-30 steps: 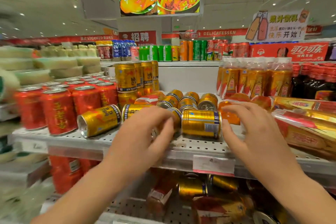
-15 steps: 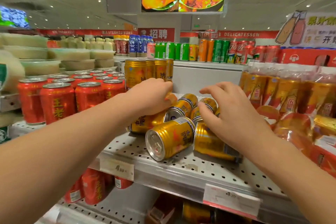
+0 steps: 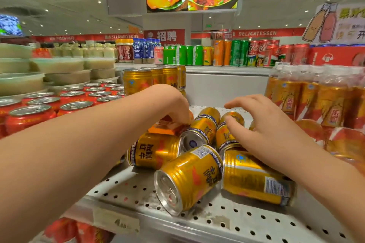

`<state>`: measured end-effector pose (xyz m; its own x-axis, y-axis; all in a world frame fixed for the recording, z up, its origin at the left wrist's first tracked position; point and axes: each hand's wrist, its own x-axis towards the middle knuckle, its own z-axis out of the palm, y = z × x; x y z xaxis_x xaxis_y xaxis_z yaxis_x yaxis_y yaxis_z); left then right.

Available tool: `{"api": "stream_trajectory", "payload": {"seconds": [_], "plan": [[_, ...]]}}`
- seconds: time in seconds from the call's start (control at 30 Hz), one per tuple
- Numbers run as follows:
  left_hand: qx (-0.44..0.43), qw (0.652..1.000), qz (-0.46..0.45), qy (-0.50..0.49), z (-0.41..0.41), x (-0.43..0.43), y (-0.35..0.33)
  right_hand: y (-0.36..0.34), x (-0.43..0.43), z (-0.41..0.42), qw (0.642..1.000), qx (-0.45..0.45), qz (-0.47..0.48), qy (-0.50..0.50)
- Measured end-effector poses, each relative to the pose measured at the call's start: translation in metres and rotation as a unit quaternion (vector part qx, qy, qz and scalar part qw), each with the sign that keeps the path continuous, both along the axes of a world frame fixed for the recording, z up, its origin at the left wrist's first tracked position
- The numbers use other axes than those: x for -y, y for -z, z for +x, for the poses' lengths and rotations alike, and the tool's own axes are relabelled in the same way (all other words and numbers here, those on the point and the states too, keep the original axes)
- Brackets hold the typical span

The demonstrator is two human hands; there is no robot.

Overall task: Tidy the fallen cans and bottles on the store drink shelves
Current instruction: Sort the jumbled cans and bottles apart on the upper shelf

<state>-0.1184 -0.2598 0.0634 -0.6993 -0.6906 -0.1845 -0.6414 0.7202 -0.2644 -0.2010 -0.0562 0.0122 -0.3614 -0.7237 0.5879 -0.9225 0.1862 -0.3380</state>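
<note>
On the near perforated shelf (image 3: 126, 189) gold Red Bull cans (image 3: 187, 179) lie toppled, rigid, slick, likely to roll, best gripped round the body; beyond, the right hand (image 3: 262, 128) hovers spread and empty, the left hand (image 3: 173, 104) seemingly pinches an orange item (image 3: 167, 126).

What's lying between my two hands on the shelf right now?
Head view: a gold can on its side lies between the left hand and right hand, its end toward the camera. A second can lies beside it, by the right thumb.
</note>
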Motion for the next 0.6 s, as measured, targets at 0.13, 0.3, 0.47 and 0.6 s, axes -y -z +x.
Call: {"api": "stream_trajectory", "payload": {"seconds": [0.13, 0.3, 0.47, 0.6], "plan": [[-0.007, 1.000, -0.018, 0.013, -0.005, 0.002, 0.006, -0.005, 0.005, -0.002, 0.998, 0.021, 0.054, 0.015], [-0.086, 0.995, -0.033, 0.025, -0.001, 0.006, 0.011, -0.013, 0.014, -0.008, 0.994, 0.047, 0.090, 0.030], [-0.178, 0.984, 0.003, 0.004, 0.003, 0.007, 0.014, -0.007, 0.023, -0.018, 0.988, 0.077, 0.121, 0.050], [-0.289, 0.956, -0.034, 0.028, 0.008, 0.003, 0.014, -0.002, 0.027, -0.026, 0.989, 0.078, 0.115, 0.045]]}}
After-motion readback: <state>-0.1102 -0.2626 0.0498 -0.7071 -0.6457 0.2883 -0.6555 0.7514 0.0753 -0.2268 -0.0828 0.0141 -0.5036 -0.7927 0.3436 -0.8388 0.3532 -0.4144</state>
